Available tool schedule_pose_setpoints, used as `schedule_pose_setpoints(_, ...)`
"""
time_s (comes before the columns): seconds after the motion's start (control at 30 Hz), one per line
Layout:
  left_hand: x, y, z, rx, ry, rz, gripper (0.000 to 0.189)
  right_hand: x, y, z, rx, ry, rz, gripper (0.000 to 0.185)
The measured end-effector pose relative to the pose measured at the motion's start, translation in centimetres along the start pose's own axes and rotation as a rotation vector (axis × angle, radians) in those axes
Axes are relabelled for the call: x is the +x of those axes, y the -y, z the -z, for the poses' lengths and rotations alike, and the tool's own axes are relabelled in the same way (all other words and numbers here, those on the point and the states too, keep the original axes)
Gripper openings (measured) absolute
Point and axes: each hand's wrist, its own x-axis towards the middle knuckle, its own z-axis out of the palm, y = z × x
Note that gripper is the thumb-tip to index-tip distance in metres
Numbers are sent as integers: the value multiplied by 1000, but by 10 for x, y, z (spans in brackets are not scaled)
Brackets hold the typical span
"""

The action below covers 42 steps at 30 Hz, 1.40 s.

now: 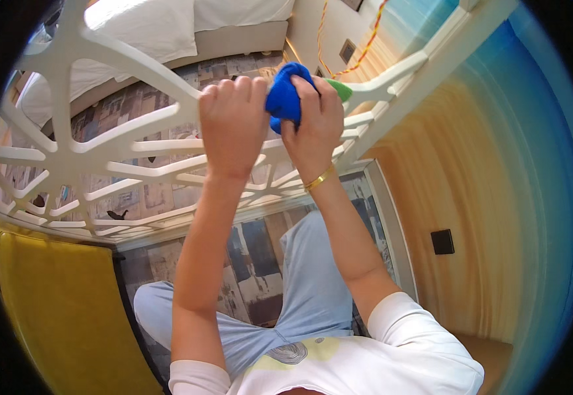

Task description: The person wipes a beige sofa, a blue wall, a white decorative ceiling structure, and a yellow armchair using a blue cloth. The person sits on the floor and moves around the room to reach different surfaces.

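Note:
A white lattice partition (61, 163) with openings of many shapes stands upright before me. My left hand (232, 123) is curled over one of its bars, knuckles up, and its fingertips are hidden. Just to the right, my right hand (318, 118) grips a bunched blue cloth (285, 96) between thumb and fingers, against the same part of the lattice. A green piece of cloth (339, 90) sticks out on the far side of that hand. Whether the green and blue are one cloth cannot be seen. A gold bracelet (320, 178) circles my right wrist.
Beyond the lattice is a bed (237, 37) with white covers. A red-and-yellow cord (365, 52) hangs at the back right. On my right runs a painted wall (464, 163) with a black wall plate (443, 242). A yellow padded panel (64, 301) stands at my left.

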Motion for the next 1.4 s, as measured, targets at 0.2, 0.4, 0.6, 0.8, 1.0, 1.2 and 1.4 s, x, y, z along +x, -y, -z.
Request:
schedule_pose_setpoints(0.2, -15, -13, -1, -58, 14, 69, 45, -1, -49, 38, -55, 132, 26, 53)
schedule_pose_setpoints(0.4, -61, -3, -13, -278, -96, -98, 57, -34, -48, 66, -104, 238, 281, 54)
schedule_pose_setpoints(0.6, -129, 19, -28, -350, -80, 135, 51, -59, -61, 41, -323, 486, 355, 54)
schedule_pose_setpoints(0.8, -153, 0, -43, -386, -50, 217, 50, -89, -26, -10, -19, 470, 248, 60)
schedule_pose_setpoints(1.0, -170, -20, -70, -456, -179, 380, 48, -106, -3, -41, 179, 367, 252, 55)
schedule_pose_setpoints(1.2, -184, -76, -96, -621, -22, 378, 52, -153, -65, -10, 193, 329, 247, 41)
schedule_pose_setpoints(1.4, -202, -125, -112, -712, 190, 515, 50, -165, -110, 9, -26, 486, 2, 54)
